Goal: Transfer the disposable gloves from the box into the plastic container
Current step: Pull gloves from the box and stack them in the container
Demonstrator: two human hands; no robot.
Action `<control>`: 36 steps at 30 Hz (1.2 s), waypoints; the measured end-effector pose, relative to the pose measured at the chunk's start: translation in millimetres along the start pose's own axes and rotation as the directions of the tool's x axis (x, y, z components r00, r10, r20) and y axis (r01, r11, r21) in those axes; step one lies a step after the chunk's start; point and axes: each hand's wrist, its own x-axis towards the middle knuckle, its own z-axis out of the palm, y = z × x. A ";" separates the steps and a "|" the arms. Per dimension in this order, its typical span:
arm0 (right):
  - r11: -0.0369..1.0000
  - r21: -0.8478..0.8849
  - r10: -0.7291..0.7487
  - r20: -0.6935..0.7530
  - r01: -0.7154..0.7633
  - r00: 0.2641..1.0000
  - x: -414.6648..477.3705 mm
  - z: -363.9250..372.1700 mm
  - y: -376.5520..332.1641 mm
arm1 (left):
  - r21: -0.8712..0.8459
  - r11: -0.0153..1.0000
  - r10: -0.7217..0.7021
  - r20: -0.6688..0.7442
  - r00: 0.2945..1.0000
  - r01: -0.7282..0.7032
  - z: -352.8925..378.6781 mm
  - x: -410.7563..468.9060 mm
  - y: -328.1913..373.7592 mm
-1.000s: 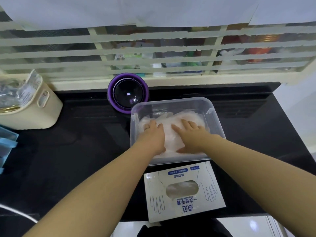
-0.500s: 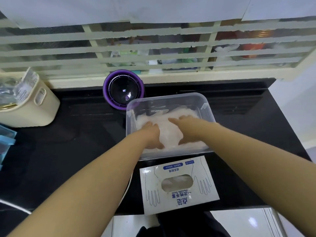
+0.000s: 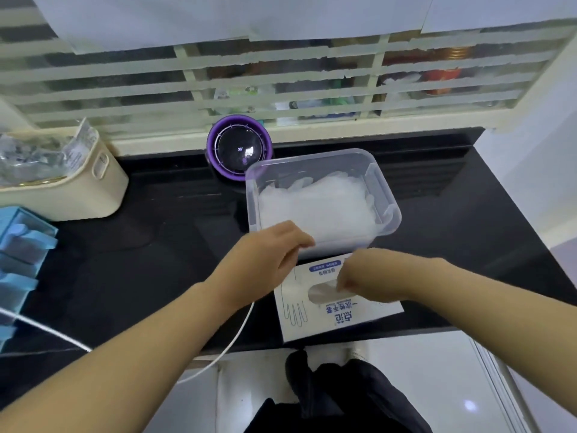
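Clear rectangular plastic container (image 3: pixel 379 189) on black tabletop (image 3: pixel 156 245), heaped with translucent white disposable gloves (image 3: pixel 318 207). White cardboard glove box (image 3: pixel 312 320) just in front. Our left hand (image 3: pixel 268 254) loosely curled over container's near rim, holding nothing. Our right hand (image 3: pixel 368 273) curled at box's oval opening (image 3: pixel 321 293); we cannot tell grip.
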 end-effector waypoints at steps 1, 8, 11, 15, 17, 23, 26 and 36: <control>1.000 -0.013 0.024 -0.003 -0.024 1.000 3.9 7.6 1.2 | 0.018 1.000 0.021 0.029 0.999 -0.021 5.4 -7.2 1.6; 0.961 -0.275 0.008 -0.052 -0.022 0.999 29.2 42.2 4.9 | 0.238 0.970 -0.174 0.544 0.820 0.048 45.8 -35.2 3.0; 0.910 -0.415 -0.035 -0.069 0.003 0.997 39.2 39.9 0.5 | 0.244 0.967 -0.199 0.565 0.801 0.068 50.8 -37.6 2.8; 0.873 -0.485 -0.122 -0.122 0.048 0.985 43.6 42.5 -1.1 | 0.249 0.966 -0.205 0.578 0.790 0.068 51.4 -37.4 1.2; 0.889 -0.454 -0.139 -0.146 0.058 0.979 41.3 46.3 1.4 | 0.250 0.965 -0.212 0.578 0.788 0.076 51.7 -37.6 0.7; 0.974 -0.206 -0.176 -0.441 0.092 0.880 18.8 45.3 8.7 | 0.250 0.964 -0.225 0.563 0.795 0.096 52.4 -37.2 -0.2; 0.991 0.005 -0.105 -0.613 0.137 0.783 1.9 34.5 3.7 | 0.265 0.958 -0.238 0.534 0.812 0.107 52.9 -35.4 -0.5; 0.952 0.261 0.106 -0.767 0.157 0.632 -53.2 -50.1 -3.4 | -0.194 0.822 -0.351 0.567 0.745 0.536 7.8 -14.4 12.3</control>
